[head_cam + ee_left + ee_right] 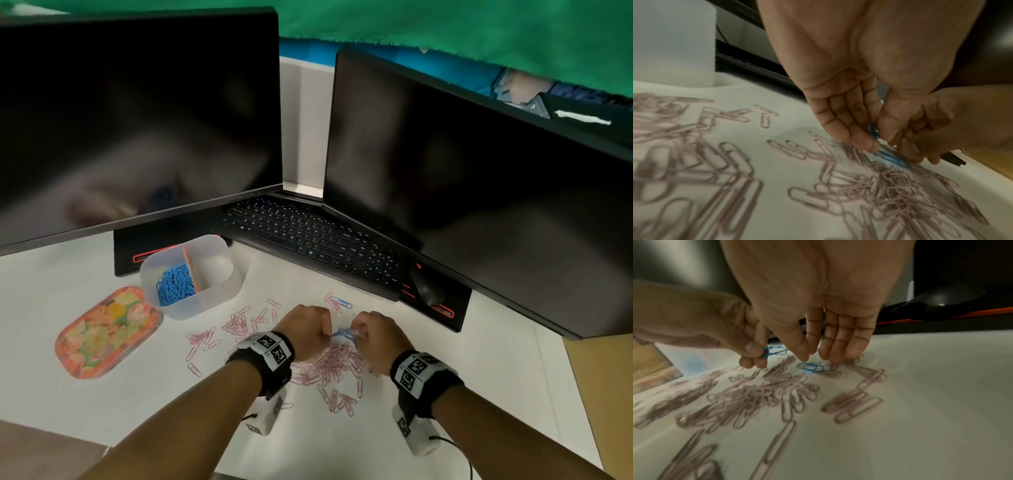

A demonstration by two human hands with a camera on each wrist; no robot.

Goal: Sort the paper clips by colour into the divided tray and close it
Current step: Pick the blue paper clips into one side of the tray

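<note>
Blue wire paper clips (774, 351) sit pinched in my left hand (306, 329) above the table; my right hand (376, 333), fingers loose, reaches another (810, 367). Snagged pink clips (334, 363) could ride along.

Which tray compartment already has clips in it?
The left compartment, full of blue clips; the right one, past the divider, looks empty.

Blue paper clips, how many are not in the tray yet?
3. One blue clip is pinched by the left hand; another clip lies on the table beneath the right hand; a third clip lies nearer the keyboard. More may hide under the pink pile.
</note>
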